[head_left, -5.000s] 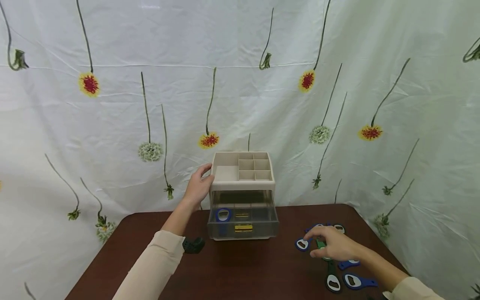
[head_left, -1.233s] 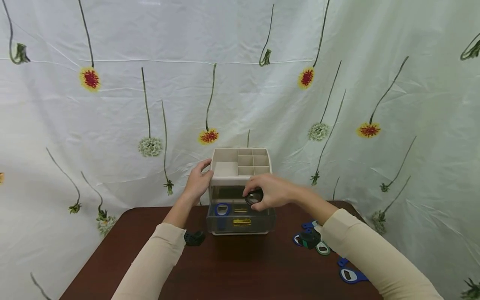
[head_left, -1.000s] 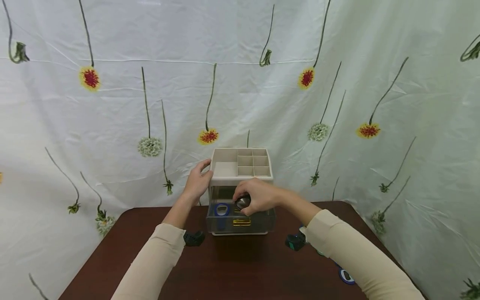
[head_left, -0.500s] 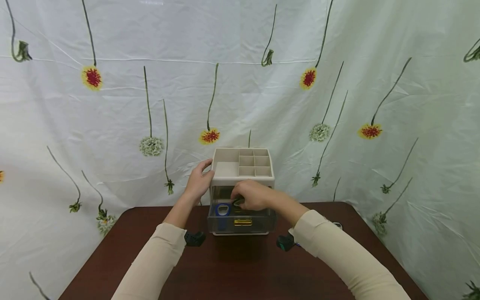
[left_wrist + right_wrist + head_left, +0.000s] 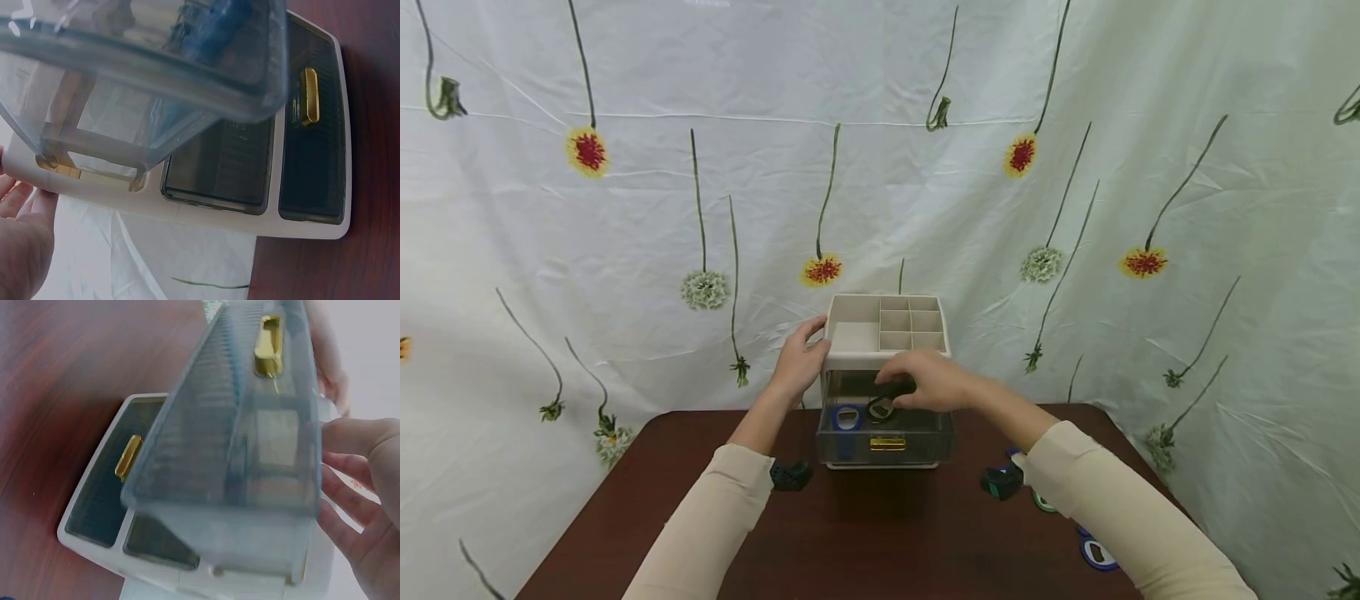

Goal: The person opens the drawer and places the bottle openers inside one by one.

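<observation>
My left hand [image 5: 800,360] holds the left side of a beige drawer organizer [image 5: 854,337] on the table. Its upper clear drawer [image 5: 943,433], with a gold handle [image 5: 887,444], is pulled out. Inside lie a blue bottle opener [image 5: 847,417] on the left and a dark bottle opener [image 5: 880,408] beside it. Over the drawer is my right hand [image 5: 932,379], its fingers parted just above the dark opener. In the right wrist view the same right hand [image 5: 375,481] has spread fingers, with the tips partly hidden behind the drawer wall.
At right, partly covered by my right sleeve [image 5: 1120,500], lie more openers, including a blue-rimmed opener [image 5: 1097,553] and a green-rimmed opener [image 5: 1043,502]. Lower closed drawers with a gold handle [image 5: 310,97] sit below the pulled-out drawer. A flowered cloth [image 5: 625,250] hangs behind the table [image 5: 850,542].
My right hand brought the dark bottle opener from the pile on the right into the drawer, let go of it there and has drawn back slightly rightward. The left hand has stayed put.
</observation>
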Available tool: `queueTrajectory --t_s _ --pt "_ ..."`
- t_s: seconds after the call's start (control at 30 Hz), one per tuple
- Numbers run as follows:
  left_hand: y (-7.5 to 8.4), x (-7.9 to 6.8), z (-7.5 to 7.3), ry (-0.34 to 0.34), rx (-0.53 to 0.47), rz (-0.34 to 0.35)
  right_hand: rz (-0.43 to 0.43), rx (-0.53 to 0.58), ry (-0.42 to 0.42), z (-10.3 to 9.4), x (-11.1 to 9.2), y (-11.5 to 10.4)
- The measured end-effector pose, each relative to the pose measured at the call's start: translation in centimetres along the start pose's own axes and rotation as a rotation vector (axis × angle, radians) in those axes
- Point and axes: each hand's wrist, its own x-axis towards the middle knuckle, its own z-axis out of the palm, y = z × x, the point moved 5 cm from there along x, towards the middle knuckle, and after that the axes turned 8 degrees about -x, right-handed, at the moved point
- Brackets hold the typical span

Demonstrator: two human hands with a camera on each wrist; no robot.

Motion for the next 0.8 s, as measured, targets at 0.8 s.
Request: queueTrajectory --t_s 0.8 --pt "-0.2 0.2 -0.1 0.001 -0.020 -0.016 0.206 0.145 0.120 -2.5 -8.6 4.8"
